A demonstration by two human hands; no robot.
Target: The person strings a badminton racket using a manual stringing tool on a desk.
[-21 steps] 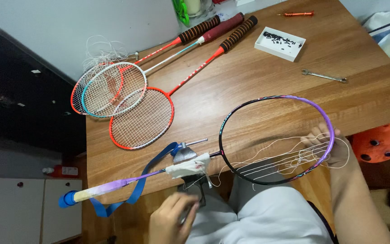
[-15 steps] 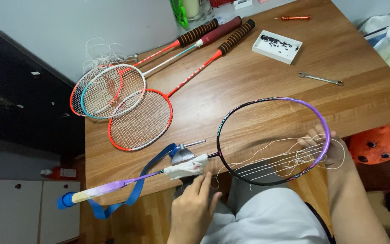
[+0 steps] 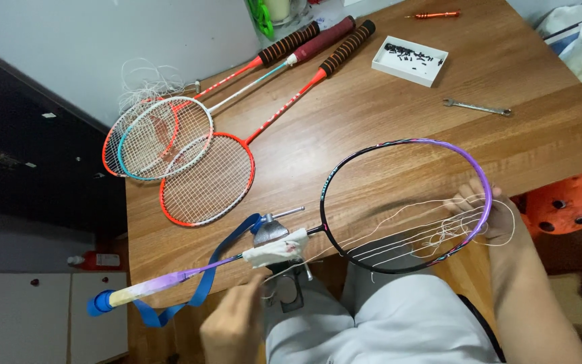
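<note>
worktop (image 3: 385,135): wooden, three strung racquets (image 3: 190,152) lying at its far left | purple racquet (image 3: 405,202): at near edge, shaft clamped in vise (image 3: 274,232) | right hand (image 3: 490,219): gripping frame rim and loose strings (image 3: 399,236) | left hand (image 3: 234,327): pinching a string below the vise

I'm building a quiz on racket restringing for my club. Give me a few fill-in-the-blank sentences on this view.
1. The right hand grips the frame of the ____ racket.
2. ____ strung rackets lie on the table.
3. The white tray holds small ____ pieces.
4. A wrench lies near the tray.

Missing words: purple; three; black
</note>
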